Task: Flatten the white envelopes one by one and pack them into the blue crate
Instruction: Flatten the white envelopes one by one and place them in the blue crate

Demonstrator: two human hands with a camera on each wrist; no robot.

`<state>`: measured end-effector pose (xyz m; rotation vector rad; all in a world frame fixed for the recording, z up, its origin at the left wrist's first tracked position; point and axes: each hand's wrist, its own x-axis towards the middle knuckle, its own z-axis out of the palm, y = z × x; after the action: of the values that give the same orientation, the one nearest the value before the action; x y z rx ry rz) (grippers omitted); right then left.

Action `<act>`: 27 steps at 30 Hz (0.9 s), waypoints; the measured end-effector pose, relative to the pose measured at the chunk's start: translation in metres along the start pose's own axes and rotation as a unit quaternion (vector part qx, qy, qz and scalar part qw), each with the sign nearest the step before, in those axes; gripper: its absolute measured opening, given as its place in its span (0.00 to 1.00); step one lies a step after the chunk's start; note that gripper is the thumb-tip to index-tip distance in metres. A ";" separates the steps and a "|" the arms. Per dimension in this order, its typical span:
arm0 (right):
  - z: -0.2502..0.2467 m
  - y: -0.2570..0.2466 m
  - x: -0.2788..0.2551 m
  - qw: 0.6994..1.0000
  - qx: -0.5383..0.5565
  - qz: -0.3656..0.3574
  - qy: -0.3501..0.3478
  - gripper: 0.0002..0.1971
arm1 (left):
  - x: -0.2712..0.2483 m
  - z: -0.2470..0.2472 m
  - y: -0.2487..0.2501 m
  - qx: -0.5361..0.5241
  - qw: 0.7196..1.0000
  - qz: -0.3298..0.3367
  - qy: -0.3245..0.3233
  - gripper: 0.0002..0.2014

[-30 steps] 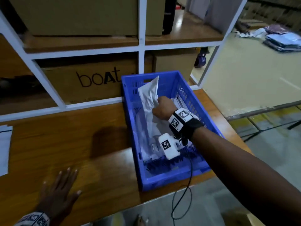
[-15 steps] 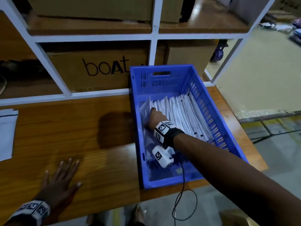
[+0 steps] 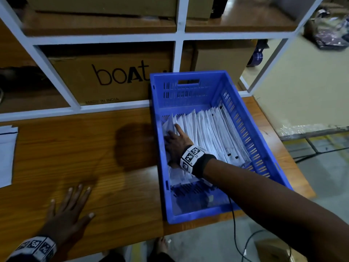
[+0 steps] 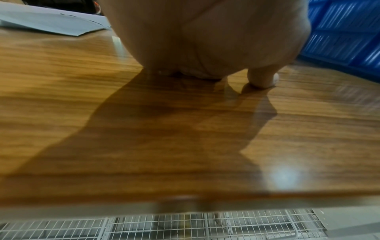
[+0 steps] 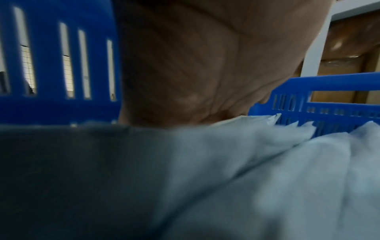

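The blue crate point(image 3: 188, 86) stands on the right end of the wooden table and holds a row of several white envelopes point(image 3: 211, 133) leaning on edge. My right hand point(image 3: 176, 140) lies inside the crate at its left side, fingers stretched out and pressing on the leftmost envelope point(image 3: 170, 123). In the right wrist view the palm point(image 5: 195, 65) lies over the blurred white envelopes point(image 5: 287, 162) beside the crate wall point(image 5: 49, 56). My left hand point(image 3: 69, 208) rests flat on the table with fingers spread. More white envelopes point(image 3: 6, 152) lie at the table's far left edge.
A white shelf frame point(image 3: 179, 35) with cardboard boxes point(image 3: 113, 78) stands right behind the table. The wooden tabletop point(image 3: 75, 148) lies between my hands. A black cable point(image 3: 234, 220) hangs off the front edge by the crate. A wire grid point(image 4: 185, 227) shows below the table.
My right hand pushed the upright envelope down into the row, then opened and laid its fingers flat on it. The left hand stayed flat on the table. The head view shifted.
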<state>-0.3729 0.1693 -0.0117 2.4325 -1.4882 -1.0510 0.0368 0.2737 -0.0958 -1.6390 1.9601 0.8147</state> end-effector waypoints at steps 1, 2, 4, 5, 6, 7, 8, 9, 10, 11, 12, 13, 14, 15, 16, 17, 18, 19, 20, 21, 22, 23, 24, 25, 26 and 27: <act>-0.001 -0.002 0.000 1.000 -0.010 0.004 0.000 0.42 | 0.000 0.000 0.000 0.000 1.000 0.000 0.000 0.54; -0.003 -0.004 0.001 1.000 -0.019 0.010 -0.006 0.41 | 0.000 0.000 0.000 -0.001 1.000 -0.001 0.000 0.53; -0.006 -0.008 0.001 0.999 -0.034 0.027 -0.020 0.39 | 0.001 0.001 -0.001 0.001 1.000 -0.001 0.000 0.53; -0.007 -0.009 0.001 0.998 -0.037 0.037 -0.028 0.39 | 0.001 0.001 -0.001 0.003 1.000 -0.001 0.000 0.53; -0.009 -0.009 0.001 0.998 -0.035 0.043 -0.031 0.39 | 0.002 0.002 -0.001 0.004 1.000 -0.001 0.000 0.53; -0.010 -0.009 0.001 0.998 -0.032 0.044 -0.032 0.40 | 0.002 0.002 -0.002 0.005 1.000 -0.001 0.001 0.53; -0.010 -0.008 0.002 0.998 -0.026 0.039 -0.032 0.41 | 0.002 0.003 -0.002 0.006 1.000 -0.001 0.003 0.53; -0.010 -0.006 0.003 0.999 -0.020 0.033 -0.032 0.42 | 0.003 0.003 -0.003 0.008 1.000 -0.001 0.004 0.53; -0.008 -0.005 0.003 0.999 -0.015 0.025 -0.031 0.45 | 0.003 0.004 -0.004 0.010 1.000 -0.002 0.004 0.52; -0.005 -0.003 0.004 0.999 -0.012 0.019 -0.032 0.49 | 0.004 0.004 -0.005 0.013 1.000 -0.002 0.004 0.52; -0.001 -0.002 0.005 0.999 -0.012 0.012 -0.034 0.53 | 0.004 0.005 -0.005 0.015 1.000 -0.003 0.005 0.51; 0.004 -0.001 0.006 0.999 -0.011 0.005 -0.037 0.56 | 0.004 0.005 -0.005 0.016 1.000 -0.003 0.006 0.50; 0.010 0.000 0.007 0.999 -0.011 -0.002 -0.042 0.59 | 0.005 0.005 -0.006 0.016 1.000 -0.003 0.008 0.50; 0.014 0.002 0.005 0.999 -0.012 -0.006 -0.049 0.60 | 0.005 0.006 -0.006 0.015 1.000 -0.002 0.010 0.50; 0.017 0.003 0.004 0.998 -0.014 -0.011 -0.053 0.60 | 0.005 0.007 -0.006 0.015 1.000 -0.001 0.011 0.50; 0.019 0.003 0.004 0.998 -0.015 -0.015 -0.057 0.60 | 0.005 0.007 -0.007 0.015 1.000 0.000 0.012 0.50; 0.019 0.003 0.003 0.998 -0.016 -0.019 -0.060 0.60 | 0.005 0.008 -0.007 0.013 1.000 0.001 0.014 0.50; 0.019 0.003 0.002 0.998 -0.016 -0.022 -0.061 0.60 | 0.005 0.008 -0.007 0.008 1.000 0.002 0.015 0.50; 0.019 0.003 0.002 0.998 -0.015 -0.024 -0.061 0.60 | 0.005 0.008 -0.007 0.005 1.000 0.002 0.016 0.51; 0.020 0.002 0.002 0.998 -0.012 -0.025 -0.058 0.60 | 0.005 0.008 -0.007 0.004 1.000 0.002 0.016 0.52; 0.021 0.003 0.002 0.998 -0.007 -0.026 -0.054 0.61 | 0.006 0.008 -0.007 0.005 1.000 0.001 0.014 0.52; 0.021 0.003 0.001 0.999 0.000 -0.025 -0.047 0.61 | 0.007 0.008 -0.007 0.006 1.000 0.000 0.012 0.53; 0.021 0.004 0.001 0.999 0.009 -0.025 -0.039 0.62 | 0.007 0.007 -0.007 0.005 1.000 -0.002 0.010 0.54; 0.021 0.005 0.000 0.999 0.020 -0.024 -0.029 0.63 | 0.008 0.007 -0.007 0.004 1.000 -0.003 0.010 0.55; 0.020 0.006 -0.001 0.999 0.030 -0.024 -0.017 0.64 | 0.008 0.007 -0.007 0.004 1.000 -0.003 0.011 0.55; 0.020 0.007 -0.001 0.999 0.038 -0.024 -0.006 0.65 | 0.009 0.007 -0.008 0.005 1.000 -0.004 0.011 0.55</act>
<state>-0.3904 0.1715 -0.0235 2.5298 -1.5088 -1.0363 0.0425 0.2715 -0.1078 -1.6554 1.9689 0.7864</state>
